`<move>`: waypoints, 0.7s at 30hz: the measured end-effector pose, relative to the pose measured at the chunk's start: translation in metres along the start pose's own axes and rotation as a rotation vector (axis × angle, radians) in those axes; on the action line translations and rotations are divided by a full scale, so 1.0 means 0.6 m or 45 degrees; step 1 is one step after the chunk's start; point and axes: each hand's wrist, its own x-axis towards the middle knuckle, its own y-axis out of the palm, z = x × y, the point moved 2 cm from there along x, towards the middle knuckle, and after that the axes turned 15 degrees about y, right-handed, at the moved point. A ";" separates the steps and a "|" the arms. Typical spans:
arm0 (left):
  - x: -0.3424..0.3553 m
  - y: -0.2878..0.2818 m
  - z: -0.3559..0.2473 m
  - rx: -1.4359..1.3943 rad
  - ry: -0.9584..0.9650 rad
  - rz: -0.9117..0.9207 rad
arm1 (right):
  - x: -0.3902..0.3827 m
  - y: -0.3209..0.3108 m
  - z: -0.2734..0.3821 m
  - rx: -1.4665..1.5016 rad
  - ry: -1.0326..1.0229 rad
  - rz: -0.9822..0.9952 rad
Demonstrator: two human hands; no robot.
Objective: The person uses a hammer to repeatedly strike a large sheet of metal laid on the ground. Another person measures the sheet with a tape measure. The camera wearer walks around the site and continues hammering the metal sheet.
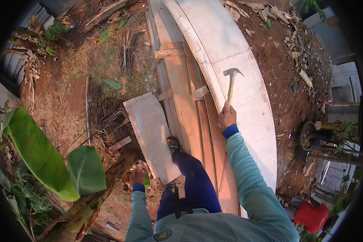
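Starting at your left: broad glossy green leaves [36,153], then the rough, mottled banana trunk [97,193]. Your left hand [137,176] rests curled against that trunk; grip unclear. A flat pale board [149,129] leans beside your sandal [173,144]. Long reddish planks [189,113] follow. Your right hand [227,115] is fisted tight on a claw hammer [231,80], steel head raised over the smooth curved white panel [246,80]. Crumbly red soil [286,88] lies beyond.

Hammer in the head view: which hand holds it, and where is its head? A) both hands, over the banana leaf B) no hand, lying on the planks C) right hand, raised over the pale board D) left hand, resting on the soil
C: the right hand grips the hammer by its handle, head up over the pale board; the left hand rests on the banana trunk.
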 end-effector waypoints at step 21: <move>-0.090 0.165 -0.252 3.639 0.215 0.202 | -0.060 -0.078 -0.055 0.028 0.711 0.440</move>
